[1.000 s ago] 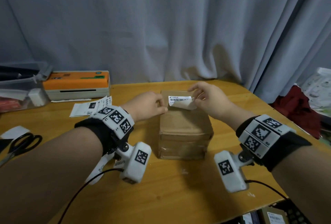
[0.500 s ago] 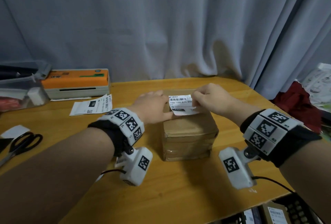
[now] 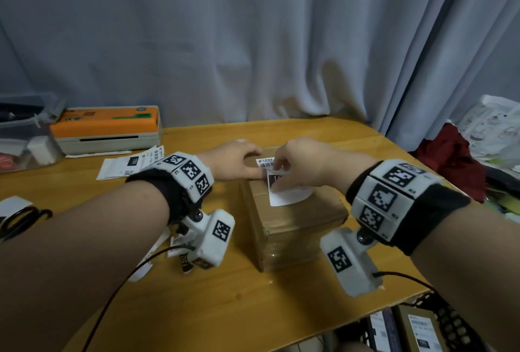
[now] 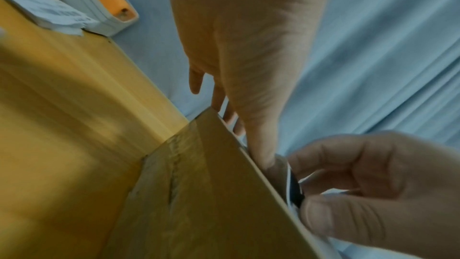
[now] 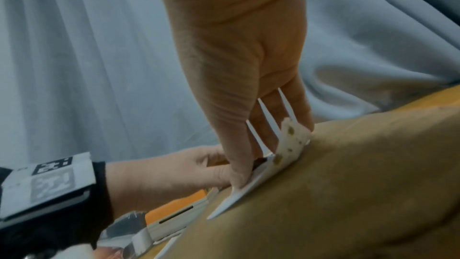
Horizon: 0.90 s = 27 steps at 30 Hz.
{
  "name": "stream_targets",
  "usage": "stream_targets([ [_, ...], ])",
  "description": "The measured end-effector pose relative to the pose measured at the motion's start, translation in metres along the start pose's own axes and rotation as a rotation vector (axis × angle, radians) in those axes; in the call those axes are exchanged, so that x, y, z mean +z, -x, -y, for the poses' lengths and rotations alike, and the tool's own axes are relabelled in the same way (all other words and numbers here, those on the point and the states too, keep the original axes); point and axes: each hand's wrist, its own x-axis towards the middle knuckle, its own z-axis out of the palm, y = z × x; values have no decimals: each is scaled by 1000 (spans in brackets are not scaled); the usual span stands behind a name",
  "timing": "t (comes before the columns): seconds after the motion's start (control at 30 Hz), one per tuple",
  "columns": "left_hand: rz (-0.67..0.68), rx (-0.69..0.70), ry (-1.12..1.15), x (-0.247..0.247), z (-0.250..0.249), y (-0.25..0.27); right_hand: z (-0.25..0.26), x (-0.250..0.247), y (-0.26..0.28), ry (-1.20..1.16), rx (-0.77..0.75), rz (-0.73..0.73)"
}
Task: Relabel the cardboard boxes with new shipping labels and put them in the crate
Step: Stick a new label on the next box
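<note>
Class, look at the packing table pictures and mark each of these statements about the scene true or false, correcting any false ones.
1. The right hand pinches a label on top of the cardboard box. True.
2. The left hand holds the scissors. False: it rests on the box; the scissors lie at the table's left edge.
3. The printer has an orange top. True.
4. The box sits inside the crate. False: it stands on the table.

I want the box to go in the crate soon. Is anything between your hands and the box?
No. The left hand rests on the cardboard box and the right hand pinches the label on top. The crate sits below the table edge.
</note>
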Motion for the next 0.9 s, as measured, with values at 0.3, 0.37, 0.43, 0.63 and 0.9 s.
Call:
stream_targets([
  [0.3,-78,-38,-47,-5,3,2,31,-9,-13,130,15,-27],
  [0.37,-6,-29,-39,-9,8,4,32,-13,-16,151,33,-26],
  [0.43,48,-51,-62,-10,12,6,30,-15,-18,155,54,-17],
  [0.63,-10,-127,-132,-12,0,6,21,-16,-20,95,110,-11],
  [0.9,-14,-138,2,7,-11,13,-6,-9,-11,48,75,-179],
])
